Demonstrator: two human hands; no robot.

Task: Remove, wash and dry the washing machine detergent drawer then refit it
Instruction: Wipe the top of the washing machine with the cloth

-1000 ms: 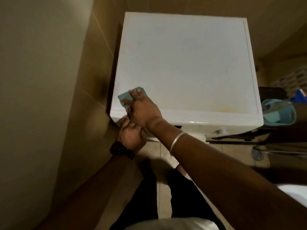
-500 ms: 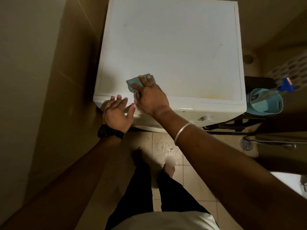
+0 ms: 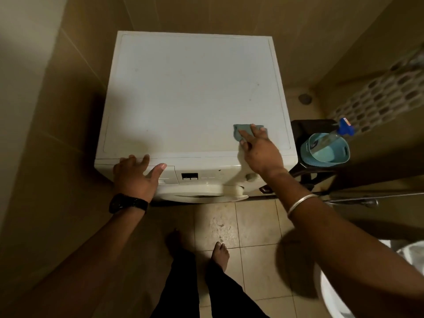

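- Detergent drawer [image 3: 171, 177] sat closed, front facing 6 o'clock.
- Left hand [image 3: 135, 177] rested spread over it, empty.
- Right hand [image 3: 261, 152] pressed a cloth [image 3: 244, 131] flat at 4 o'clock.

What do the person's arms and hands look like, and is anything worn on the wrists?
Both forearms are bare, with no sleeves or gloves. The left hand has a black watch on its wrist. The right hand has a thin silver bangle above its wrist.

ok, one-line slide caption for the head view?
Right hand presses a teal cloth on the washing machine top near its right edge; left hand rests on the front-left corner.
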